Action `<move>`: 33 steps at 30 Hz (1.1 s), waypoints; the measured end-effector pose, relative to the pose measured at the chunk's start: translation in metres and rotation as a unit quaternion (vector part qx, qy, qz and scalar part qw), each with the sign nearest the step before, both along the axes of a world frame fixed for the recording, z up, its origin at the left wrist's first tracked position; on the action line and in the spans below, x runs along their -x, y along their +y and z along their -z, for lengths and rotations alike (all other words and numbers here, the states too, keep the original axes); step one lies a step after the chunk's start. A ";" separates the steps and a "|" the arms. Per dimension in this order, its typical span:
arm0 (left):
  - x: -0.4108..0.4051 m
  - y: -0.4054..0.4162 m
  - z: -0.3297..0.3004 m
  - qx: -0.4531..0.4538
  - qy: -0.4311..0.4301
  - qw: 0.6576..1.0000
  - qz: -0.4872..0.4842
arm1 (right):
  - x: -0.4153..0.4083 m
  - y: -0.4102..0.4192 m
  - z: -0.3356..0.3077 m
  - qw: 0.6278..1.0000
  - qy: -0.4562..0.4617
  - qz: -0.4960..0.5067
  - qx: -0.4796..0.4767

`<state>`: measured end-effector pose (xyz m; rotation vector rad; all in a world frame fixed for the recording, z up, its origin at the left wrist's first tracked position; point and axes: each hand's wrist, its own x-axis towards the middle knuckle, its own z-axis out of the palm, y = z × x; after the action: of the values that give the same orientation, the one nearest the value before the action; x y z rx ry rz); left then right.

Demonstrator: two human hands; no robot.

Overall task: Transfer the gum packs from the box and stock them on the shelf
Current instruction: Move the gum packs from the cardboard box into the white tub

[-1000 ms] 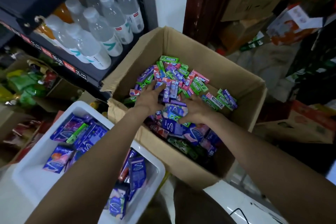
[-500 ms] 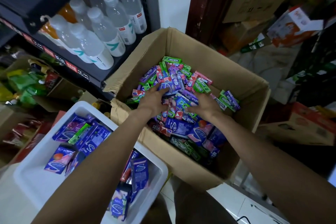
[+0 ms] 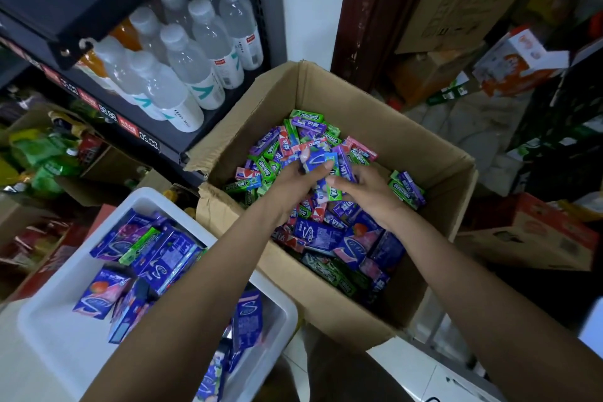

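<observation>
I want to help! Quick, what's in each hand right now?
Left hand: grips a blue gum pack above the box.
Right hand: fingers curled among the packs; grip cannot be told.

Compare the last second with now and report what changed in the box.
The left hand rose from the pile, now holding a blue gum pack; the right hand slid in beside it, among the loose packs. Cardboard box, white bin and water bottles stayed put.

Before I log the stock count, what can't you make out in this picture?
- Head view: packs deep in the cardboard box are buried under the top layer.
- Tub contents are partly covered by the left arm.
- What the right hand holds is hidden by its own fingers.
- Shelf price tags are blurred.
</observation>
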<state>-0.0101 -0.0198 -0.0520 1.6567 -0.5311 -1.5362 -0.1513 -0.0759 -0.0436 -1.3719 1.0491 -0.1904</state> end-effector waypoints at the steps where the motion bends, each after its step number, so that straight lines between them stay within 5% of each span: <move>1: 0.002 0.002 -0.001 0.009 0.031 0.999 -0.035 | -0.003 0.002 -0.004 0.999 0.003 -0.031 0.027; 4: 0.006 0.010 -0.001 0.008 0.078 0.992 -0.103 | -0.013 0.007 -0.011 0.972 0.096 -0.130 0.173; 7: 0.006 0.012 -0.003 -0.004 0.104 0.984 -0.145 | -0.023 0.014 -0.016 0.950 0.158 -0.170 0.208; 12: 0.009 0.012 -0.006 -0.034 0.075 0.981 -0.174 | -0.021 0.016 -0.018 0.981 0.100 -0.131 0.104; 17: 0.016 0.012 -0.008 -0.015 0.139 0.970 -0.200 | -0.015 0.021 -0.019 0.991 0.054 -0.103 0.063; 22: 0.012 0.016 -0.005 -0.020 0.072 0.983 -0.165 | 0.002 0.021 -0.026 0.999 -0.014 0.016 -0.029; 27: 0.010 0.025 -0.010 -0.020 0.063 0.986 -0.156 | 0.030 0.018 -0.004 0.969 0.187 -0.082 0.139; 33: 0.011 0.028 -0.013 -0.019 0.051 0.988 -0.148 | 0.040 0.012 0.027 0.909 0.337 -0.212 0.125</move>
<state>-0.0212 0.0083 -0.0392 1.5951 -0.1916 -1.4074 -0.1912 -0.0636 -0.0703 -1.9327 1.2755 0.5278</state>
